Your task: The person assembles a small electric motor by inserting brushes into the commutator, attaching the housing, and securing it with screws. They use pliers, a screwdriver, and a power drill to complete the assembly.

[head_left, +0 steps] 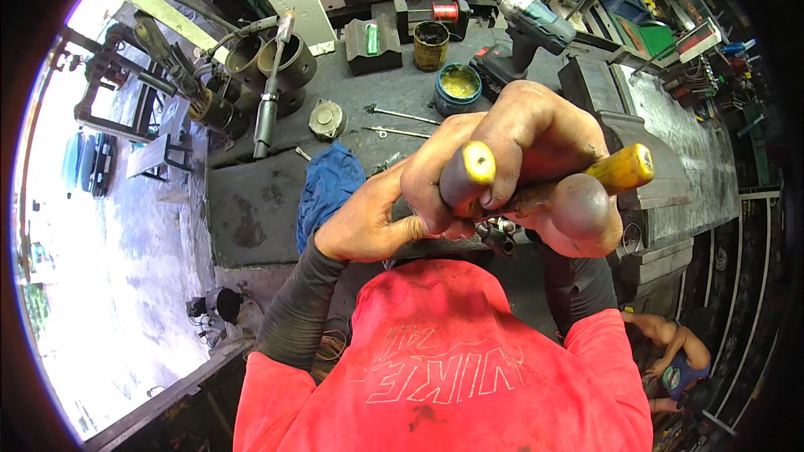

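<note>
Both hands are raised close in front of me, over the bench. A pliers-like tool shows two spread handles with yellow ends: a dark-sleeved handle at the left and a yellow handle at the right. Its jaws are hidden behind the fingers. Closed round the tool, my right hand has its thumb tip toward me. From the left, my left hand reaches in against it with curled fingers, partly covered by the right hand. Below the hands a small dark metal part shows; what supports it is hidden.
A blue rag, a round metal cap and thin rods lie on the bench. Behind stand a cordless impact wrench, a grease tub and a brown can. Another person is at lower right.
</note>
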Motion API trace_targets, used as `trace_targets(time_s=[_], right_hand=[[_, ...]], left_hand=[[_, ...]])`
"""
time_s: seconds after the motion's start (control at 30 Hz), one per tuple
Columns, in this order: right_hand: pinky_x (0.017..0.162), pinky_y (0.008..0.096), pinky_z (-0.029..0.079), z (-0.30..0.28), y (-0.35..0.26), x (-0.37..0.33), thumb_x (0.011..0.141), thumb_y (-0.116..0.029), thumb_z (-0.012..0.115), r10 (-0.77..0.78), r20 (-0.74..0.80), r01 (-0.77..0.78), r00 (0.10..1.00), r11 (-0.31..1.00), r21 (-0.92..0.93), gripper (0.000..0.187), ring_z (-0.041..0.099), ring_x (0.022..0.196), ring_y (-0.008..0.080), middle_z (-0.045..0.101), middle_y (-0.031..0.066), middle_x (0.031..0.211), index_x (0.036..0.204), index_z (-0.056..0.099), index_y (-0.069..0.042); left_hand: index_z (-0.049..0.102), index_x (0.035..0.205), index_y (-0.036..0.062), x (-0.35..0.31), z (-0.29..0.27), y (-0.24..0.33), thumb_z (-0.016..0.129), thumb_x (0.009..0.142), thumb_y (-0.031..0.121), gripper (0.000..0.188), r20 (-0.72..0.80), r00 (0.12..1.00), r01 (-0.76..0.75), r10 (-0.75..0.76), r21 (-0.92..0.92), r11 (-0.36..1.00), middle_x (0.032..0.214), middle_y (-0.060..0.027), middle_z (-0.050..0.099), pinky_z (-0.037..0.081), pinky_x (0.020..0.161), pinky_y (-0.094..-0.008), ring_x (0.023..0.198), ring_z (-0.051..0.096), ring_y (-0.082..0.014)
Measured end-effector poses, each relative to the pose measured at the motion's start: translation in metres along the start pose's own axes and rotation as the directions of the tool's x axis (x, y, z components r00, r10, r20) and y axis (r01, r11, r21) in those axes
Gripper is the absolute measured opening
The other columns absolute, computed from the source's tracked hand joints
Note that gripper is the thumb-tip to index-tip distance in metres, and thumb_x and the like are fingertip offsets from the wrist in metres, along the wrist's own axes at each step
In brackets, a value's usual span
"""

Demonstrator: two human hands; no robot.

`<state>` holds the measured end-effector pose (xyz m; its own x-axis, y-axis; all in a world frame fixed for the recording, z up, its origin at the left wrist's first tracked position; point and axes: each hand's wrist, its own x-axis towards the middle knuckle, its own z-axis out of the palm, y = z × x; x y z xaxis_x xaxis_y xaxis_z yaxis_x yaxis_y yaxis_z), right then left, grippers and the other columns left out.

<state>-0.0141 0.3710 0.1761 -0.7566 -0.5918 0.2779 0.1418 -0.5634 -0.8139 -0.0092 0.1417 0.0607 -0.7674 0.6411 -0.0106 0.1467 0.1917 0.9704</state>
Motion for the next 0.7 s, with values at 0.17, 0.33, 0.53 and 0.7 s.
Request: trace_targets(time_s=[0.17,0.33,0.53,0.7], right_hand=[[0.066,0.0348,0.057,-0.008,-0.004,0.008,0.096,-0.058,0.074,-0.159,0.09,0.169,0.983,0.979,-0.117,0.063,0.068,0.086,0.0288,0.067,0.0308,0.105,0.112,0.058,0.001],[0.06,0.0339,0.056,-0.024,-0.029,0.01,0.1,-0.072,0.06,-0.544,0.136,0.554,0.828,0.831,-0.049,0.067,0.06,0.074,0.0201,0.059,0.0104,0.089,0.127,0.045,-0.013],[0.057,0.034,0.049,-0.01,-0.028,-0.002,0.101,-0.075,0.053,-0.415,-0.123,0.296,0.902,0.798,-0.524,0.067,0.05,0.064,0.0161,0.053,0.0079,0.079,0.123,0.047,-0.013],[0.056,0.0329,0.048,0.001,-0.032,-0.001,0.104,-0.075,0.048,-0.382,-0.128,0.236,0.915,0.766,-0.598,0.068,0.049,0.063,0.0157,0.052,0.0082,0.078,0.119,0.049,-0.009]], left_hand=[[0.052,0.155,0.0009,0.002,-0.006,0.012,0.087,0.09,0.029,0.079,0.048,0.998,-0.039,0.035,0.091,0.995,0.155,-0.0218,0.056,0.041,0.122,-0.0456,0.148,0.052,-0.0349],[0.051,0.157,0.0004,0.003,-0.004,0.035,0.092,0.084,0.032,0.089,-0.041,0.978,-0.201,0.204,0.06,0.978,0.156,-0.0215,0.055,0.041,0.122,-0.045,0.149,0.051,-0.0325],[0.052,0.156,-0.0011,0.007,0.018,0.039,0.095,0.08,0.034,0.094,-0.214,0.964,-0.145,0.157,0.069,0.987,0.146,-0.0198,0.065,0.046,0.117,-0.0414,0.138,0.062,-0.0331],[0.053,0.155,-0.0013,0.004,0.018,0.035,0.096,0.078,0.028,0.093,-0.203,0.959,-0.178,0.197,0.108,0.978,0.146,-0.0206,0.065,0.046,0.116,-0.0419,0.138,0.062,-0.0328]])
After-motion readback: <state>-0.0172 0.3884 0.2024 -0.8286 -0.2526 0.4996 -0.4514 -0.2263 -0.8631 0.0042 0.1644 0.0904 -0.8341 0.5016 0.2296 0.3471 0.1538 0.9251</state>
